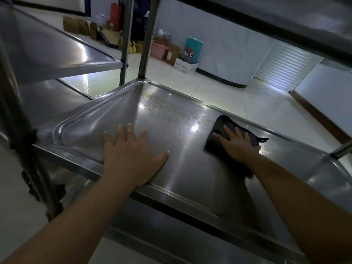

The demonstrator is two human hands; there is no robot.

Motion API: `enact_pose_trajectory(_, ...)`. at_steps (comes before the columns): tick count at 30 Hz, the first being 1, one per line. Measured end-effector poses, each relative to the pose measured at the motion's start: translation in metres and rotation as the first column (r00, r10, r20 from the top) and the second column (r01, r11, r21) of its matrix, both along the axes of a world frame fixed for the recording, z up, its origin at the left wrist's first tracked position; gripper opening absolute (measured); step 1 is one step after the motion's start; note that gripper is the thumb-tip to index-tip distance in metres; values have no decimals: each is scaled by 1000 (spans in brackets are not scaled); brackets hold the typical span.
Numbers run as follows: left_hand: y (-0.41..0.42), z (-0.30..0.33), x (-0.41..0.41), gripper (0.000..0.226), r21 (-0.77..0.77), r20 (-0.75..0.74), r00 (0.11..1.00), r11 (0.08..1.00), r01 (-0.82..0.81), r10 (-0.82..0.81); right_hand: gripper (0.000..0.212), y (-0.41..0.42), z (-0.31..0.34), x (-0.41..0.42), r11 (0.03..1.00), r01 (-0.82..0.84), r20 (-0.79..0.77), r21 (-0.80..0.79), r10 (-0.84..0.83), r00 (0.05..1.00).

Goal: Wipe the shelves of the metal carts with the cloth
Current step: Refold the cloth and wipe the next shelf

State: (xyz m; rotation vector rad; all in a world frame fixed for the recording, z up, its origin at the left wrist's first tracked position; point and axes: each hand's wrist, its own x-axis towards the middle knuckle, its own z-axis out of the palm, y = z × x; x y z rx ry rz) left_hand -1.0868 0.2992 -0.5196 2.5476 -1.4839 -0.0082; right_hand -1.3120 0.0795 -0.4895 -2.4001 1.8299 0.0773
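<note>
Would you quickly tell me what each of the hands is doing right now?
Left hand: open, fingers spread, palm flat on the metal shelf, holding nothing.
Right hand: open, straight fingers pressing the dark cloth onto the shelf.

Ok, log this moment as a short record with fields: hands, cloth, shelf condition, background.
left hand: left hand flat, fingers spread, pressing on the shelf
right hand: right hand flat on the dark cloth, pressing it to the shelf
shelf condition: specks and residue near the far edge, left of the cloth
neighbouring cart: second cart's shelf at left
background: boxes on the tiled floor by the wall
</note>
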Motion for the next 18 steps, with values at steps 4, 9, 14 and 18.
enact_pose_trajectory(4, 0, 1, 1, 101, -6, 2, 1000, 1000, 0, 0, 85, -21, 3, 63, 994, 97, 64, 55, -101, 993)
enact_pose_trajectory(9, -1, 2, 3, 97, -34, -36, 999, 999, 10, -11, 84, 17, -5, 91, 974, -227, 4, 7, 227, 974)
enact_pose_trajectory(14, 1, 1, -1, 100, -46, -48, 999, 999, 18, -20, 74, 72, -22, 49, 935, -346, -32, -80, 345, 938)
enact_pose_trajectory(18, -1, 1, -3, 104, -75, -45, 999, 997, -7, 4, 91, 53, -18, 73, 947, -313, -76, -67, 308, 948)
